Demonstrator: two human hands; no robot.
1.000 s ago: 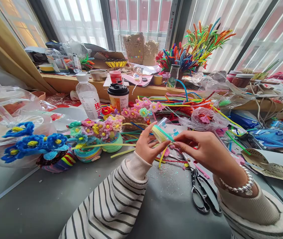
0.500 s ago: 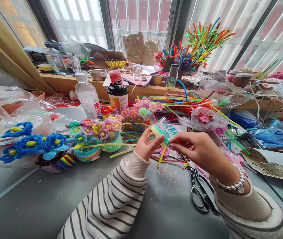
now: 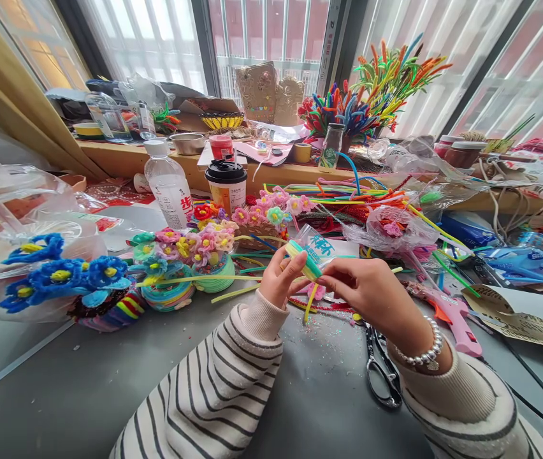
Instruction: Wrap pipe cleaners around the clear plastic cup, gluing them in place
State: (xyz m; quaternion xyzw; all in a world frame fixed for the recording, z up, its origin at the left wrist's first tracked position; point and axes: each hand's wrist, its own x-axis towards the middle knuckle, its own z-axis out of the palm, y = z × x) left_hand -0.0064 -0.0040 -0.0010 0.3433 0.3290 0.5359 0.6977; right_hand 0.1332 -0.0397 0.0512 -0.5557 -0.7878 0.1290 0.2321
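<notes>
My left hand (image 3: 277, 279) is closed around the wrapped end of a clear plastic cup (image 3: 322, 245) with blue lettering, held tilted above the table. Yellow and teal pipe cleaners (image 3: 306, 262) are coiled round that end, and a yellow tail hangs below it. My right hand (image 3: 369, 285), with a beaded bracelet at its wrist, pinches at the lower right edge of the coil; its fingertips partly hide what they grip. Black-handled scissors (image 3: 382, 377) lie below my right hand, partly covered by the sleeve.
A pink glue gun (image 3: 457, 319) lies to the right. On the left stand pots of pipe-cleaner flowers (image 3: 169, 261) and blue flowers (image 3: 68, 275). Behind are a water bottle (image 3: 169, 185), a lidded paper cup (image 3: 226, 185) and loose pipe cleaners (image 3: 348, 201).
My right hand and forearm have shifted left and slightly down, uncovering the glue gun and covering more of the scissors. The cup has turned slightly, showing more of the teal band.
</notes>
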